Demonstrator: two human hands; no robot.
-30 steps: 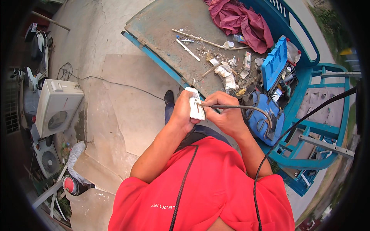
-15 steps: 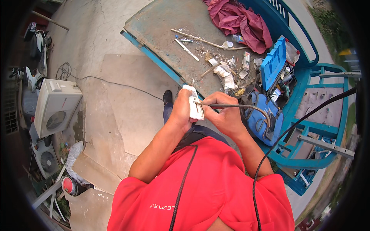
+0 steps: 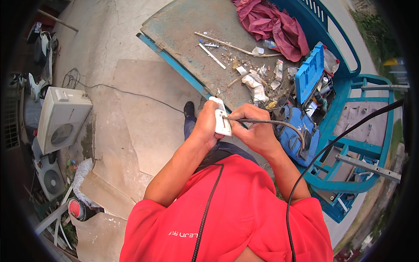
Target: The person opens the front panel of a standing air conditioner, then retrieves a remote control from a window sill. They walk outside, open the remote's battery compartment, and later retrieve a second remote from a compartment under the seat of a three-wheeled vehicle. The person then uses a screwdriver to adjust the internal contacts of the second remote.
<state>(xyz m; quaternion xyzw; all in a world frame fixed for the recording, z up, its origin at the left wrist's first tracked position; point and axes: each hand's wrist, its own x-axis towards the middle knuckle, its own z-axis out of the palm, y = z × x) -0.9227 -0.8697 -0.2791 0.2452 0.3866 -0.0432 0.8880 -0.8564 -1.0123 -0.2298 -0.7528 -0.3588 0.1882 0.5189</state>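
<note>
Between the fingers of my left hand (image 3: 206, 121) is a long, narrow white plastic housing (image 3: 221, 122), tilted in front of my chest. A dark slot-like gap shows along its face; what is inside is too small to make out. My right hand (image 3: 257, 131) is closed in a pinch on a dark cable (image 3: 279, 122) close to its end. That end meets the face of the housing, and the fingertips rest against the housing's right side. From the pinch the cable arches right and bends down. Both hands are near the corner of a truck bed.
The blue-edged truck bed (image 3: 183, 39) carries debris, sticks and a maroon cloth (image 3: 279, 30). At right are an open blue toolbox (image 3: 310, 72) and a blue bag (image 3: 297, 142). Air-conditioner outdoor units (image 3: 65, 120) stand at left by a paint can (image 3: 78, 209). A black cord (image 3: 126, 92) crosses the ground.
Both hands keep nearly the same grip and place, the cable end still against the white housing. The surroundings at left have shifted slightly in view.
</note>
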